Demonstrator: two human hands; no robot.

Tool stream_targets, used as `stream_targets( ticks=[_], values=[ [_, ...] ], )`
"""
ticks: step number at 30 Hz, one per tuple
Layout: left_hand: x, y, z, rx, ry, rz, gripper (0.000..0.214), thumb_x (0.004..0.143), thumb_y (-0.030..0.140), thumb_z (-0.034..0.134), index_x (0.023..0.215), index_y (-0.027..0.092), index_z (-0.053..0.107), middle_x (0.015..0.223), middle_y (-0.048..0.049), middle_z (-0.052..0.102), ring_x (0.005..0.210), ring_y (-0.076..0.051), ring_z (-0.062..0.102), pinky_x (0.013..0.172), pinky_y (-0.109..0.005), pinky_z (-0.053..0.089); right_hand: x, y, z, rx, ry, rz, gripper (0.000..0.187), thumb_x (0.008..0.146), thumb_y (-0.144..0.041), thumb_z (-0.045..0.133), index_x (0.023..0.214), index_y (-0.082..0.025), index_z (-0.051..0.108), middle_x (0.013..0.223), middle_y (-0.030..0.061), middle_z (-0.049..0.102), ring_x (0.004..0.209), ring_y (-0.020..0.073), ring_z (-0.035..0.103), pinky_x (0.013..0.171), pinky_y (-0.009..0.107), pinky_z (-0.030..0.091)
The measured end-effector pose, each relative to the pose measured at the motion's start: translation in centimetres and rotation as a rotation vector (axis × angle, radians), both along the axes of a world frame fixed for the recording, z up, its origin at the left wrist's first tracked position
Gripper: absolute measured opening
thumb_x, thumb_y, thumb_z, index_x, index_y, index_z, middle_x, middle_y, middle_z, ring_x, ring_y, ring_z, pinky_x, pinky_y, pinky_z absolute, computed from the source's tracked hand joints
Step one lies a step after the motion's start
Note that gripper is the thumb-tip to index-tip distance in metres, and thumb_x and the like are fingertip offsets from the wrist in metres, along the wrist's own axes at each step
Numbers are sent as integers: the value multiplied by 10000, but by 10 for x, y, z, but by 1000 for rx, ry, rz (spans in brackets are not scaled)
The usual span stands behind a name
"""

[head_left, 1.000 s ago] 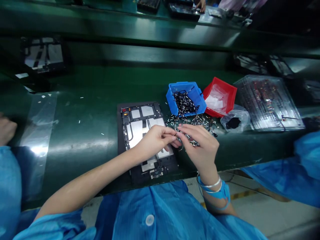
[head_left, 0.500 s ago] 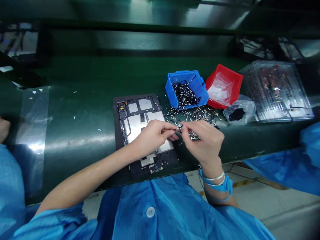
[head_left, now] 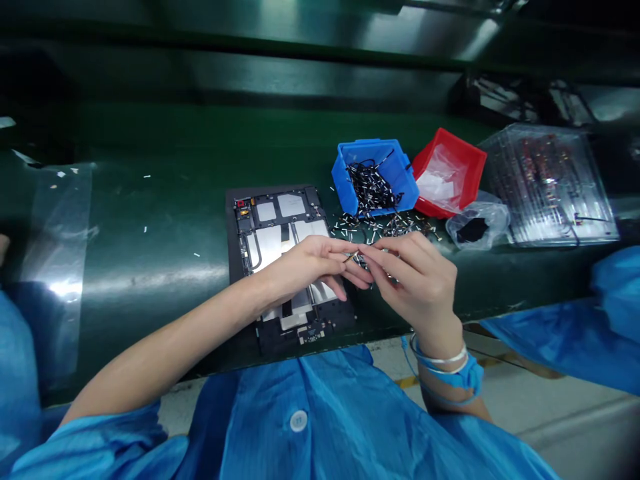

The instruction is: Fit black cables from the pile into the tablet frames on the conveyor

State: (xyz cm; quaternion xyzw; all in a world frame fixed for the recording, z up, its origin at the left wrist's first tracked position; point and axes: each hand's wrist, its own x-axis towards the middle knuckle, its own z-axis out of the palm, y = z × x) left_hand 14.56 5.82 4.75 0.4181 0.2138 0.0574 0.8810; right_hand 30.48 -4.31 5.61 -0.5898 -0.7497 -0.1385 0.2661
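While both hands meet at frame centre, the scene reads so:
Bench: green conveyor belt (head_left: 150, 220) spans the frame.
Board: opened tablet chassis (head_left: 280, 233) lies centre-left, partly under the left hand (head_left: 305, 267).
Bins: blue bin (head_left: 373, 177) of black cable parts, red bin (head_left: 450, 170) to its right.
Right hand: right hand (head_left: 420, 280) sits right of centre, fingertips pinched together.
Part: small metal-tipped connector (head_left: 359, 257) is clamped between both hands' fingertips, its long axis roughly left-right, just right of the chassis; the left hand is nearer the board.
Loose parts: scattered connectors (head_left: 385, 228) lie just above the hands.

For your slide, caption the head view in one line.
Both hands pinch a small connector part over an opened tablet beside a blue bin.
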Motion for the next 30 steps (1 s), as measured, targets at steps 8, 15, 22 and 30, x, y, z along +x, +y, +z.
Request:
stream_targets(
  ticks=[8,15,22,30],
  values=[
    [3,-3,2,41,-6,-25,333,739,102,595,1056,96,695,821,-120,741,844,-254,722,565,-260,567,-5,1,-2,75,14,73,181,829,-110,619,869,-276,680,856,27,711,741,166,599,629,309,509],
    [-43,-3,28,340,141,224,632,781,163,643,1390,151,472,956,-102,740,925,-239,699,697,-265,552,-20,11,3,47,354,69,182,820,-103,634,833,-277,682,818,0,722,741,161,637,673,336,516],
    [-143,-28,-1,1373,569,711,320,866,182,568,1173,239,634,1105,-34,707,999,-208,664,902,-337,528,-74,45,-6,-480,1073,44,91,728,-198,729,818,-212,720,755,-4,707,685,127,648,605,269,538],
    [-150,-44,-44,1766,565,441,445,856,74,514,1300,86,488,1337,-201,549,1248,-297,526,992,-443,490,-107,79,-33,-691,1240,70,138,710,-179,711,846,-172,691,723,-6,673,684,117,630,648,277,526]
  ],
)
